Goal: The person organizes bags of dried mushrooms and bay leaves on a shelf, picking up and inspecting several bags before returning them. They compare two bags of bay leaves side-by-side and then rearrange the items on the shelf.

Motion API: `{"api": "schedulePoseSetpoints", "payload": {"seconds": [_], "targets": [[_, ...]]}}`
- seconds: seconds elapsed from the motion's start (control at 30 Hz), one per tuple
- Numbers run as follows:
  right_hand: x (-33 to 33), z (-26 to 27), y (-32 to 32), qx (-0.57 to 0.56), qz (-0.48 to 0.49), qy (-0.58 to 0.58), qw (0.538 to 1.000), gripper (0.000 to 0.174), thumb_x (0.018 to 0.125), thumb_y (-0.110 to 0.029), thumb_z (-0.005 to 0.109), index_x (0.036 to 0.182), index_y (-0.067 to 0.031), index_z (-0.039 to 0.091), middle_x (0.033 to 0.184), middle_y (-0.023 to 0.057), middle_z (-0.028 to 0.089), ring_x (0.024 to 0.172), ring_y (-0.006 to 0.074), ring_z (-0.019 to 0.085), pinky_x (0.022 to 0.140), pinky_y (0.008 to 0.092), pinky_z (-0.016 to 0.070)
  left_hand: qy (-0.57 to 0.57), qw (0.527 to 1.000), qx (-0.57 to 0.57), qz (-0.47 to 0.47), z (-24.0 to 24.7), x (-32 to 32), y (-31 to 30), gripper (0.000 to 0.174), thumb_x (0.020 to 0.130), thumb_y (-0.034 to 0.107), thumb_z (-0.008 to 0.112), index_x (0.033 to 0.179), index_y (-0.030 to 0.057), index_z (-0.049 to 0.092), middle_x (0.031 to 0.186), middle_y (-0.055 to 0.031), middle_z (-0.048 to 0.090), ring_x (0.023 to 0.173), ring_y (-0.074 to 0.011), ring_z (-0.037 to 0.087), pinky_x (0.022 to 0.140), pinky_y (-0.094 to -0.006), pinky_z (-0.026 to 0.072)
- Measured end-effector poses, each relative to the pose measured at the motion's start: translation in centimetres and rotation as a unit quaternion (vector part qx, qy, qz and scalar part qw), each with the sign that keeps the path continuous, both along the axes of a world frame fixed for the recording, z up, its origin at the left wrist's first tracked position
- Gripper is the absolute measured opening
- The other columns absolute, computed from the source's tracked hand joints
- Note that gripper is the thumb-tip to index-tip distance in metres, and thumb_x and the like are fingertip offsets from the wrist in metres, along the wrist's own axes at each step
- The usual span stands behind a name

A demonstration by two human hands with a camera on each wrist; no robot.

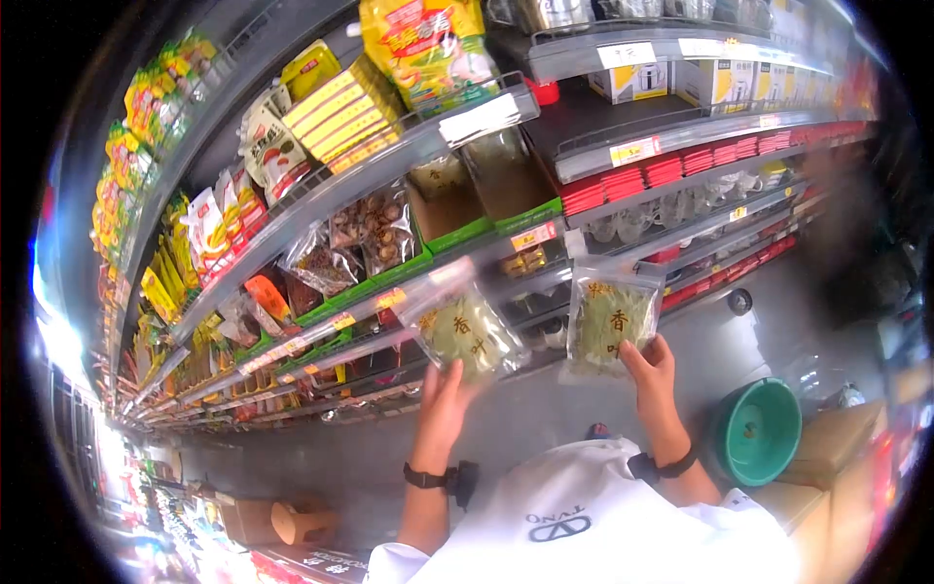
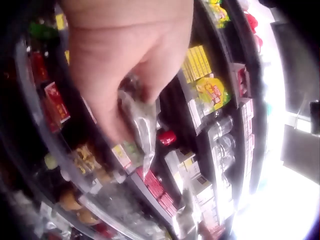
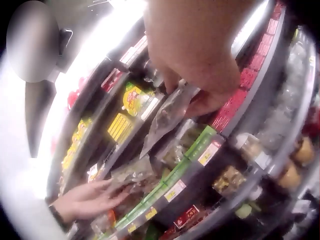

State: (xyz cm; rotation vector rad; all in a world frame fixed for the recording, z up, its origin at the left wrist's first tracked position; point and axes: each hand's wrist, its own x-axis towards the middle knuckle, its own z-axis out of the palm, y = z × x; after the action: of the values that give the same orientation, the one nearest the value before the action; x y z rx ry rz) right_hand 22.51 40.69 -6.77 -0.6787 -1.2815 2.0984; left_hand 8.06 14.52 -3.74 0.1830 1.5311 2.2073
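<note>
My left hand (image 1: 444, 407) pinches the lower edge of a clear bag of bay leaves (image 1: 477, 331), thumb in front. A matching bag (image 1: 595, 310), with dried green leaves and brown lettering, is gripped at its lower right part by my right hand (image 1: 656, 374). Both bags are held up side by side before the shelves, apart from each other. In the left wrist view the left bag (image 2: 145, 127) appears edge-on between thumb and fingers. The right wrist view has the right bag (image 3: 165, 120) hanging from the fingers, with the left hand (image 3: 87, 201) lower left.
Green-edged cardboard display boxes (image 1: 449, 200) stand on the shelf behind, beside bags of dried mushrooms (image 1: 384, 226). Yellow pouches (image 1: 428, 49) sit above; red packets (image 1: 623, 183) and glassware (image 1: 671, 206) lie to the right. A green basin (image 1: 761, 433) is on the floor near cardboard boxes (image 1: 842, 443).
</note>
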Motion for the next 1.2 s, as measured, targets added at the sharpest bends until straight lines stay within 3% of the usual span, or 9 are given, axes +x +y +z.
{"api": "schedulePoseSetpoints", "payload": {"seconds": [0.1,0.13,0.27,0.47,0.6,0.8,0.9,1.07,1.2], "targets": [[0.5,-1.1,2.2,-0.013,0.004,-0.005,1.000,0.029,0.089,-0.016,0.071,0.108,0.0000,0.057,0.098,0.0030,0.063,0.087,0.0081,0.058,0.074,0.0233,0.0449,-0.034,0.999,0.009,0.000,-0.9,-2.9,2.3,0.037,0.101,0.018,0.054,0.136,0.0088,0.047,0.130,-0.0059,0.056,0.117,-0.0221,0.056,0.095,-0.0411,0.0491],[0.6,-1.4,3.0,-0.016,0.008,-0.011,1.000,0.028,0.089,-0.016,0.071,0.108,-0.0001,0.057,0.098,0.0027,0.063,0.087,0.0080,0.058,0.074,0.0233,0.0448,-0.018,1.000,0.011,0.022,-1.2,-3.8,3.4,0.036,0.099,0.016,0.057,0.133,0.0079,0.049,0.128,-0.0041,0.057,0.113,-0.0189,0.057,0.095,-0.0356,0.0467],[0.6,-2.1,5.7,-0.015,0.021,-0.045,0.999,0.028,0.089,-0.016,0.072,0.108,-0.0003,0.057,0.097,0.0008,0.062,0.085,0.0060,0.054,0.075,0.0230,0.0436,0.094,0.995,-0.032,0.015,-0.6,-8.8,7.2,0.039,0.097,0.013,0.060,0.133,0.0014,0.050,0.128,-0.0047,0.057,0.115,-0.0130,0.053,0.101,-0.0291,0.0408],[-0.3,-4.1,7.9,-0.006,-0.039,0.015,0.999,0.025,0.088,-0.014,0.073,0.103,-0.0011,0.057,0.092,-0.0002,0.062,0.080,0.0055,0.055,0.069,0.0216,0.0429,0.192,0.973,-0.116,0.046,1.4,-16.7,14.4,0.025,0.095,0.013,0.065,0.117,0.0061,0.057,0.104,0.0011,0.064,0.084,-0.0084,0.056,0.072,-0.0259,0.0445],[0.4,-5.7,8.4,0.010,-0.064,-0.028,0.997,0.024,0.087,-0.014,0.074,0.097,-0.0029,0.056,0.087,-0.0014,0.060,0.075,0.0051,0.053,0.064,0.0216,0.0412,0.221,0.966,-0.132,0.016,-0.2,-24.1,17.7,0.026,0.091,0.014,0.070,0.113,0.0076,0.058,0.095,0.0022,0.064,0.073,-0.0078,0.054,0.063,-0.0255,0.0431],[0.9,-4.1,6.9,0.042,-0.127,-0.087,0.987,0.026,0.086,-0.017,0.076,0.093,-0.0039,0.055,0.083,-0.0028,0.057,0.072,0.0043,0.049,0.061,0.0215,0.0390,0.308,0.934,-0.181,0.001,-3.6,-33.3,21.3,0.043,0.082,0.018,0.077,0.114,-0.0004,0.056,0.099,-0.0096,0.068,0.087,-0.0189,0.064,0.075,-0.0323,0.0506],[0.2,-4.5,6.0,0.067,-0.154,-0.106,0.980,0.026,0.086,-0.017,0.077,0.091,-0.0039,0.055,0.082,-0.0031,0.057,0.072,0.0040,0.049,0.061,0.0212,0.0388,0.409,0.879,-0.242,0.024,-5.0,-37.4,22.2,0.047,0.077,0.023,0.078,0.112,-0.0011,0.056,0.097,-0.0122,0.068,0.087,-0.0220,0.065,0.077,-0.0345,0.0505],[-2.4,-3.6,4.0,0.084,-0.171,-0.130,0.973,0.025,0.086,-0.017,0.076,0.093,-0.0029,0.056,0.083,-0.0022,0.058,0.073,0.0039,0.050,0.063,0.0215,0.0395,0.462,0.825,-0.326,0.004,-2.1,-36.5,21.9,0.046,0.073,0.029,0.076,0.100,-0.0050,0.059,0.089,-0.0218,0.067,0.080,-0.0328,0.067,0.072,-0.0435,0.0500],[-5.0,-2.8,2.5,0.113,-0.174,-0.129,0.970,0.026,0.086,-0.015,0.076,0.096,-0.0018,0.057,0.084,-0.0015,0.059,0.073,0.0052,0.051,0.064,0.0220,0.0403,0.416,0.843,-0.332,-0.073,-5.0,-40.2,22.8,0.063,0.083,0.013,0.073,0.134,-0.0036,0.040,0.127,-0.0209,0.055,0.108,-0.0294,0.059,0.088,-0.0399,0.0489]]}}
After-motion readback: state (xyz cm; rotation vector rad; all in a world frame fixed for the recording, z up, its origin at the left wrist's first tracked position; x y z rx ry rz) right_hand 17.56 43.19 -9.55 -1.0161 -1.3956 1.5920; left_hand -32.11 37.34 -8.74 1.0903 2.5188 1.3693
